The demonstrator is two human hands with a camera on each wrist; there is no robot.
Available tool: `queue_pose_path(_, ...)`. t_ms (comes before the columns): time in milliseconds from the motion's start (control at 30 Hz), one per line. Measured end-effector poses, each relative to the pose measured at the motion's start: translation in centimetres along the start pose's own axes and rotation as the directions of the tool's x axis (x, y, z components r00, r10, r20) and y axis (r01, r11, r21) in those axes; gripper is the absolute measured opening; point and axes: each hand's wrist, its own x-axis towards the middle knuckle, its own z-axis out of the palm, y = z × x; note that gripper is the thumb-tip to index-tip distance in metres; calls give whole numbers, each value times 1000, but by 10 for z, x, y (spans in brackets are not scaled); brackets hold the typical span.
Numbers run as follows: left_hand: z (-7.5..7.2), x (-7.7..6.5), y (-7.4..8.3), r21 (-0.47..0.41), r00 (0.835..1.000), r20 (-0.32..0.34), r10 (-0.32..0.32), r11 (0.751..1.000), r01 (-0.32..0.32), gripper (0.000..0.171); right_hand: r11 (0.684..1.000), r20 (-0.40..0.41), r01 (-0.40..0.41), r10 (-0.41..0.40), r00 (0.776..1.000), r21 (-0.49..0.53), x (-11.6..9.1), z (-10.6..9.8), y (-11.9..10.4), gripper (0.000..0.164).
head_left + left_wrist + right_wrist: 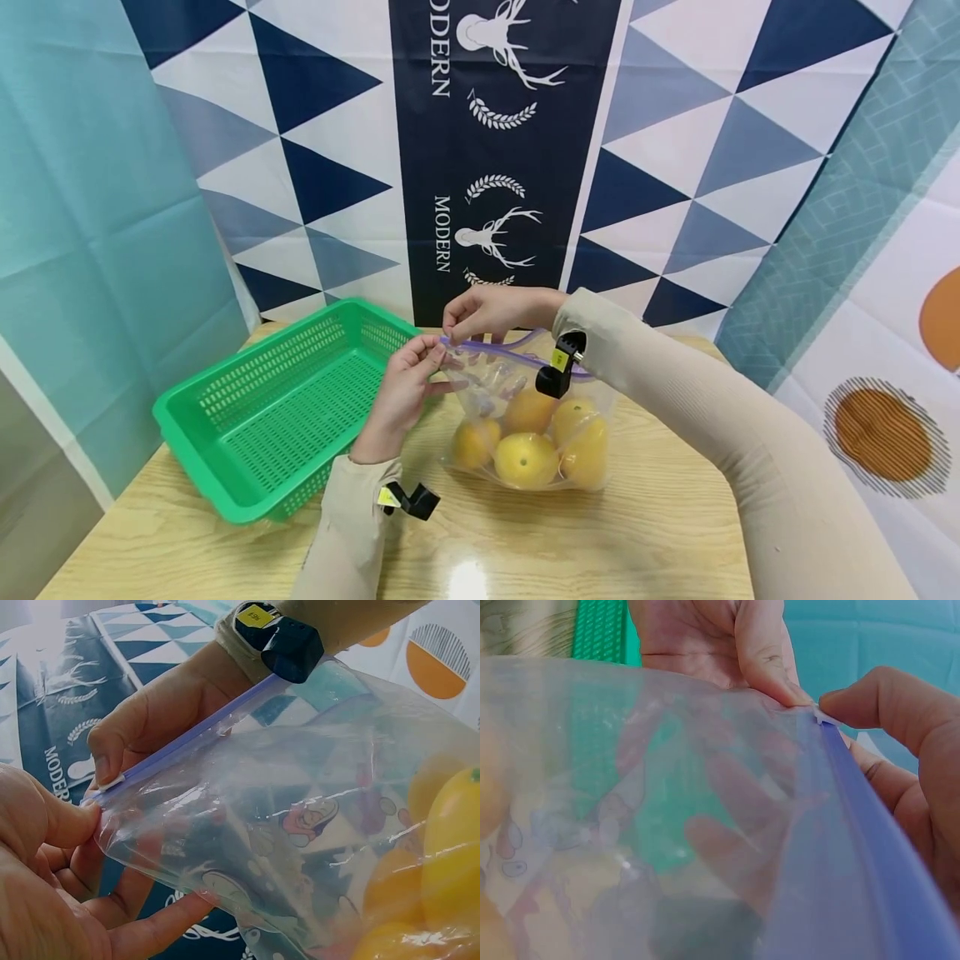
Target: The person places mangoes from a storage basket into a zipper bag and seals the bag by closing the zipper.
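Note:
A clear zip bag (487,392) with a purple zip strip (195,735) stands on the table, several yellow-orange fruits (527,460) inside it. My left hand (401,396) pinches the bag's upper left corner between thumb and fingers, its other fingers spread behind the plastic. At the same corner, my right hand (498,310) pinches a small white slider (823,716) on the strip between thumb and forefinger. Cartoon figures (309,819) are printed on the bag. To the right of the slider, the bag's mouth gapes in the head view.
A green plastic basket (180,417) with slotted walls stands on the wooden table (637,533), left of the bag. Behind the table hangs a patterned cloth (330,125) with triangles and deer heads.

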Motion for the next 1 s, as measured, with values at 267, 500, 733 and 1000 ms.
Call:
queue_pose_path(267, 2, 0, 1, 38, 1000, -3, -6, 999, 6, 18, 999, 17, -21, 22, 1000, -25, -4, -3, 0, 7)
queue_pose_path(500, 1, -1, 2, 22, 1000, 7, -22, 1000, 21, 19, 999, 31, -44, 45, 998, -24, -8, -5, 2, 9)
queue_pose_path(733, -1, -2, 3, 65, 999, 26, -37, 997, 36, 17, 999, 66, -43, 44, 997, -15, -9, -6, 5, 10)
queue_pose_path(1000, -1, -3, 3, 100, 999, 40, -30, 995, 25, 18, 999, 96, -38, 40, 995, -22, -12, -9, 8, 10)
